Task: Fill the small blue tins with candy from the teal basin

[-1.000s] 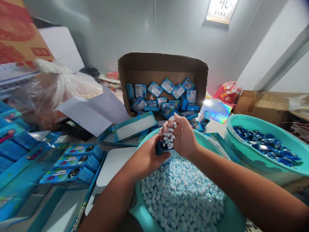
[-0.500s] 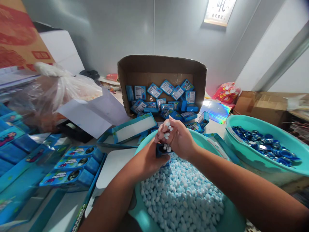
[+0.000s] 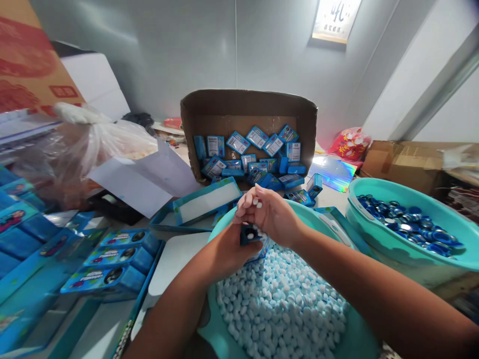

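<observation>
lower centre: our tub [image 3: 215,326] of white pieces [image 3: 288,309]
left hand [image 3: 232,249] clasps a blue box [image 3: 245,238]; right hand [image 3: 277,217], curled, cups pieces

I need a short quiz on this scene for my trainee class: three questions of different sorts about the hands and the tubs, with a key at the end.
1. True or false: the left hand holds a small blue box.

2. Multiple choice: what lies in the tub at the far right?
A) folded white sheets
B) shiny blue round pieces
C) red bags

3. Short answer: what does the right hand hold, and where is it relative to the box?

Key:
1. True.
2. B.
3. A few small white pieces; the hand is cupped close by the box's dark opening.
</observation>
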Demonstrator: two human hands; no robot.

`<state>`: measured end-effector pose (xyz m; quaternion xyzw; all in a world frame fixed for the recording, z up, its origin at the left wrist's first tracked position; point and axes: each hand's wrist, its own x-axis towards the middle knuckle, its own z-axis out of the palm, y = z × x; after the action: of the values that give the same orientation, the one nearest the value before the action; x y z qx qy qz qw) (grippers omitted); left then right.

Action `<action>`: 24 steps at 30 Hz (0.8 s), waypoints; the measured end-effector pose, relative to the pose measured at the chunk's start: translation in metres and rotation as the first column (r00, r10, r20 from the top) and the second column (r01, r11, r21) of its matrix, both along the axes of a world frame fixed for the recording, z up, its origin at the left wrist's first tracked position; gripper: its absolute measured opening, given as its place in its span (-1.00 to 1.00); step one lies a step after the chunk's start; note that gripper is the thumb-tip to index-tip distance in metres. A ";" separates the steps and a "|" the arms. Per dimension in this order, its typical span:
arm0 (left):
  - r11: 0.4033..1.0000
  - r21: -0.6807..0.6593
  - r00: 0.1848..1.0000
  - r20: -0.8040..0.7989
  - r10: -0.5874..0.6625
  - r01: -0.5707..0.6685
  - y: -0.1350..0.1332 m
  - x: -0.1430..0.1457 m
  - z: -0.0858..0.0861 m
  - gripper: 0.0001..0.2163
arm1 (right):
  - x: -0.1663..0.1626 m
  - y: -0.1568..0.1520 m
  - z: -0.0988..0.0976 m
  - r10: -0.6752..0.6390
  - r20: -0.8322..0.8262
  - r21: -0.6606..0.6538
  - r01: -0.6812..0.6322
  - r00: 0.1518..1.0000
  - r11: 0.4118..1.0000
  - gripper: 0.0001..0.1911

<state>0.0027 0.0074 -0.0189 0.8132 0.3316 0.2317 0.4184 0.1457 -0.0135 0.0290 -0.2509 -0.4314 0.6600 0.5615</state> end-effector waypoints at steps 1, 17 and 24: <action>1.000 -0.005 1.000 0.010 0.006 -0.006 -0.001 0.000 0.001 -0.49 | 0.000 0.000 0.000 -0.002 -0.001 0.003 0.002 1.000 1.000 -0.60; 0.925 -0.206 0.939 0.063 0.337 -0.318 -0.004 0.002 0.009 -0.56 | 0.030 0.014 0.002 -0.558 0.757 0.522 0.199 0.339 0.829 -0.69; 0.894 -0.250 0.907 0.104 0.407 -0.373 -0.005 0.003 0.011 -0.59 | 0.027 0.006 0.004 -0.549 0.836 0.549 -0.017 0.010 0.835 -0.69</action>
<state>0.0055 0.0025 -0.0075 0.6570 0.4791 0.3340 0.4767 0.1724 -0.0080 0.0333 -0.5833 -0.7616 0.0781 0.2715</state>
